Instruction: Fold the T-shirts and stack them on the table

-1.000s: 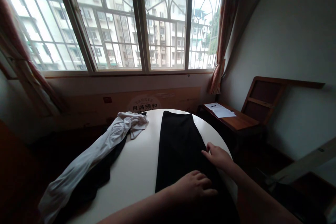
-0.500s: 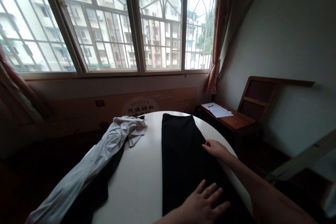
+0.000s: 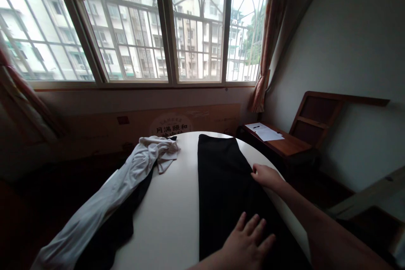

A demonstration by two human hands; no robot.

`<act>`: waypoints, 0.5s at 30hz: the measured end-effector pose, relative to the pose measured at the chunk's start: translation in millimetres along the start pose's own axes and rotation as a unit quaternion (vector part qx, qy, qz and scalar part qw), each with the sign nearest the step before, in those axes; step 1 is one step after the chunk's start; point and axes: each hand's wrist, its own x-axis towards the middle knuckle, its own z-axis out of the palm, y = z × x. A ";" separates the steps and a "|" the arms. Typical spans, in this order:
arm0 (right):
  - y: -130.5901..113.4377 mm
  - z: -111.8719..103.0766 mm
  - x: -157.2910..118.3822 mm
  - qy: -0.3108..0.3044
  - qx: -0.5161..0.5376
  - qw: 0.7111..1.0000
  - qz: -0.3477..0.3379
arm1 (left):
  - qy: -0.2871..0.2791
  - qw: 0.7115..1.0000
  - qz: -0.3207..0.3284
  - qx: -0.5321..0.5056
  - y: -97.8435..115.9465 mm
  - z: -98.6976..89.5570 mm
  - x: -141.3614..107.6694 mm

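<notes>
Black trousers point(image 3: 224, 177) lie folded lengthwise on the round white table point(image 3: 169, 202), the narrow top end at the far rim and the lower part running out of view at the bottom. My left hand point(image 3: 247, 239) rests flat on the near part of the trousers with its fingers spread. Farther up, the fingers of my right hand point(image 3: 265, 176) are closed in a pinch on the right edge of the cloth.
A white garment point(image 3: 118, 192) and a black garment point(image 3: 112, 228) drape over the table's left side. To the right stands a wooden chair or bench point(image 3: 294, 145) with papers point(image 3: 267, 134) and a pen on it. Behind the table are a printed board point(image 3: 205, 120) and a barred window point(image 3: 196, 50).
My view has shifted slightly, so most things sit a little farther right. My right hand stays closed at the trousers' edge, and my left hand stays flat on the cloth.
</notes>
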 end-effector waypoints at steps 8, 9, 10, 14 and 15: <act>-79.8 17.2 46.9 -0.027 0.063 0.962 -0.266 | 0.056 0.992 0.052 0.101 -2.6 24.6 9.5; -88.5 24.1 58.3 -0.061 0.055 0.961 -0.263 | 0.061 0.990 0.057 0.111 -3.1 26.5 10.5; -95.8 30.6 70.7 -0.088 0.042 0.964 -0.246 | 0.066 0.989 0.060 0.121 -3.4 27.8 11.4; -110.1 45.6 122.6 -0.115 0.011 0.979 -0.170 | 0.067 0.989 0.054 0.121 -3.4 31.1 14.2; -111.3 46.8 134.6 -0.114 0.010 0.980 -0.162 | 0.060 0.991 0.050 0.108 -3.4 32.5 14.8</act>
